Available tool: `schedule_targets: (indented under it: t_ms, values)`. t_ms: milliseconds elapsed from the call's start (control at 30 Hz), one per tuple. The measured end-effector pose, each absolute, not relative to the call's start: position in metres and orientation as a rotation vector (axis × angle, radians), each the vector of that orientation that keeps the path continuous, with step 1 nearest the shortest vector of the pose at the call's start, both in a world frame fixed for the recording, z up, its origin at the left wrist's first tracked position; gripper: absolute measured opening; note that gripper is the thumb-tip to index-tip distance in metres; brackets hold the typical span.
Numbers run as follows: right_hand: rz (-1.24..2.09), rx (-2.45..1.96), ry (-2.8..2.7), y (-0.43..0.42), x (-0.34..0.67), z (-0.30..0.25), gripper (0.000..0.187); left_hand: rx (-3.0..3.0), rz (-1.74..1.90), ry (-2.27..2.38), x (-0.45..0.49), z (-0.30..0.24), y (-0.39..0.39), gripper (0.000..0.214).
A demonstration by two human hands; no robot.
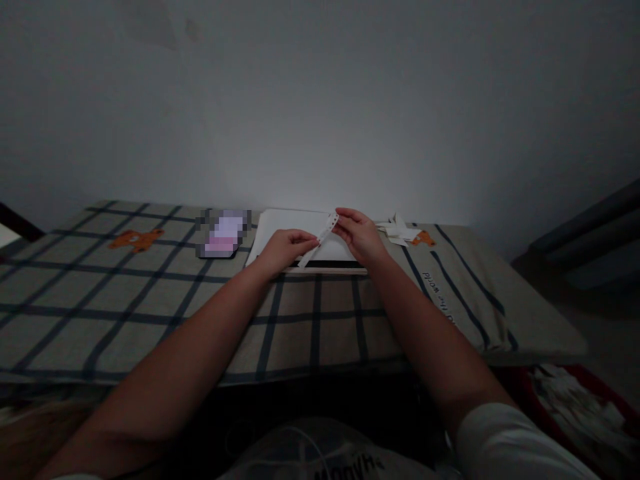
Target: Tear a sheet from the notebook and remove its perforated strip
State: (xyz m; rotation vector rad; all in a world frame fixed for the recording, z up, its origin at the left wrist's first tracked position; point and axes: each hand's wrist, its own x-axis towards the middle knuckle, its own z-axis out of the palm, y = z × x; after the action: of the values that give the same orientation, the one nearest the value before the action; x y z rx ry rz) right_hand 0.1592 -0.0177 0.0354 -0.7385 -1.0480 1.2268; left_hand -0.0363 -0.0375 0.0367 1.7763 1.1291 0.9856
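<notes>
A narrow white paper strip with small dark marks slants between my hands. My left hand pinches it near its lower part, and the strip's loose end hangs below those fingers. At the upper end, my right hand grips the strip between thumb and fingers. Both hands are above a stack of white paper sheets, which has a dark band along its front edge. Just right of my right hand lies a small pile of white paper strips.
A checked tablecloth with orange bear prints covers the table. Left of the sheets lies a phone, its screen blurred. The wall rises directly behind. A red bin holding crumpled whitish scraps stands below at right.
</notes>
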Motion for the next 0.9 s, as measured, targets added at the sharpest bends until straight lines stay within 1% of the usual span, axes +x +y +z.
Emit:
schedule_targets:
  t_ms: [233, 367, 567, 800, 900]
  values:
    - [1.319, -0.828, -1.07, -0.014, 0.158, 0.031, 0.03, 1.633, 1.035, 1.17, -0.037, 0.029, -0.03, 0.042]
    - [1.272, -0.897, -1.11, -0.012, 0.155, 0.027, 0.034, 1.65, 1.017, 1.174, -0.037, 0.028, -0.031, 0.041]
    - [1.196, -0.96, -1.083, -0.011, 0.157, 0.025, 0.026, 1.612, 0.945, 1.118, -0.034, 0.028, -0.034, 0.04]
    - [1.166, -1.012, -1.072, -0.009, 0.158, 0.027, 0.023, 1.542, 0.922, 1.069, -0.031, 0.032, -0.037, 0.049]
    - [1.169, -0.981, -1.059, -0.009, 0.159, 0.026, 0.022, 1.532, 0.908, 1.06, -0.031, 0.031, -0.036, 0.05]
